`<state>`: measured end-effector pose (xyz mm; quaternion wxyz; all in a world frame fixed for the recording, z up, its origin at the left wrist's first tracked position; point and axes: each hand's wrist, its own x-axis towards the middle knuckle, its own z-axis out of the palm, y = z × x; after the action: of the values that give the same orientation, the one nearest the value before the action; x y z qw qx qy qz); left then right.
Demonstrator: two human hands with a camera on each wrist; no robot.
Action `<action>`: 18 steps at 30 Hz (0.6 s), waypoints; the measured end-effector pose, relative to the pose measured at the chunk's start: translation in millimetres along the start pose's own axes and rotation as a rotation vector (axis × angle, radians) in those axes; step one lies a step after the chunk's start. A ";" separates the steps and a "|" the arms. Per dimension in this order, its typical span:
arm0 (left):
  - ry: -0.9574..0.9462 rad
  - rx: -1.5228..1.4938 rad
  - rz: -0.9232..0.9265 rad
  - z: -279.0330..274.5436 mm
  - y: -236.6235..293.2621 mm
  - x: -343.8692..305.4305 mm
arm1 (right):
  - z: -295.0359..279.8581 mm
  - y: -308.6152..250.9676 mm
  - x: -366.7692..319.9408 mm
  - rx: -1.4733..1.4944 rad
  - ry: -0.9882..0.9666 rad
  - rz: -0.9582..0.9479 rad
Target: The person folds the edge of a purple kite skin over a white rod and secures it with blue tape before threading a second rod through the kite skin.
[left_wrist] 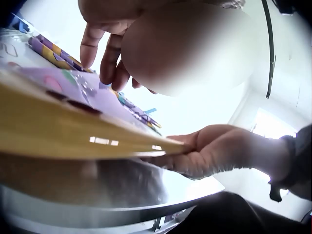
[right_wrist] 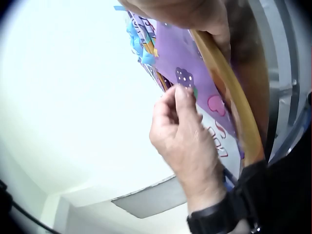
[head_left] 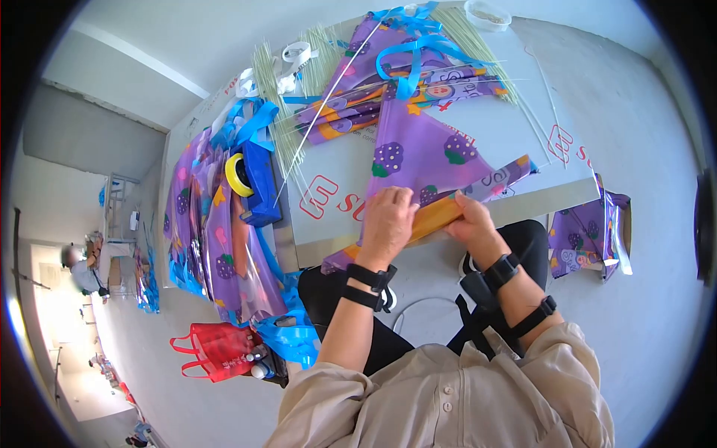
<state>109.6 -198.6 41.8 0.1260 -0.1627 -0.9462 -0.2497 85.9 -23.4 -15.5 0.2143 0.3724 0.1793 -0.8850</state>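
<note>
A purple printed plastic sheet (head_left: 422, 149) with berry pictures and a yellow-orange edge lies over the table's front edge. My right hand (head_left: 478, 226) pinches this yellow edge between thumb and fingers; in the left wrist view the edge runs taut into the right hand's (left_wrist: 209, 151) grip. Just above the sheet, to the left, is my left hand (head_left: 388, 224). Its fingers (left_wrist: 90, 46) hang loosely bent with nothing between them in the left wrist view. The right wrist view shows the left hand (right_wrist: 185, 136) in front of the sheet, thumb near the forefinger.
Rolled purple sheets (head_left: 351, 116), blue ribbon (head_left: 414, 52) and bundles of thin pale sticks (head_left: 280, 112) lie on the table (head_left: 328, 172). A blue tape dispenser (head_left: 261, 187) stands at the left edge, beside hanging purple sheets (head_left: 198, 201). A red bag (head_left: 220, 351) is lower left.
</note>
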 end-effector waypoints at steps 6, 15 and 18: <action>0.140 0.051 -0.067 -69.7 -37.9 -6.9 | 34.2 -55.9 10.3 -0.124 -0.025 -0.152; 0.280 -0.154 -0.119 -52.6 -31.2 -36.3 | 200.2 -161.4 40.9 -1.913 -0.402 -1.336; 0.144 -0.117 -0.076 -46.8 -27.6 -38.5 | 298.3 -210.5 44.9 -0.466 -1.136 -0.862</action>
<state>142.0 -254.8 57.1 0.1743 -0.1153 -0.9241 -0.3200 -224.2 1.0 181.0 -0.0183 -0.3000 0.3538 -0.8857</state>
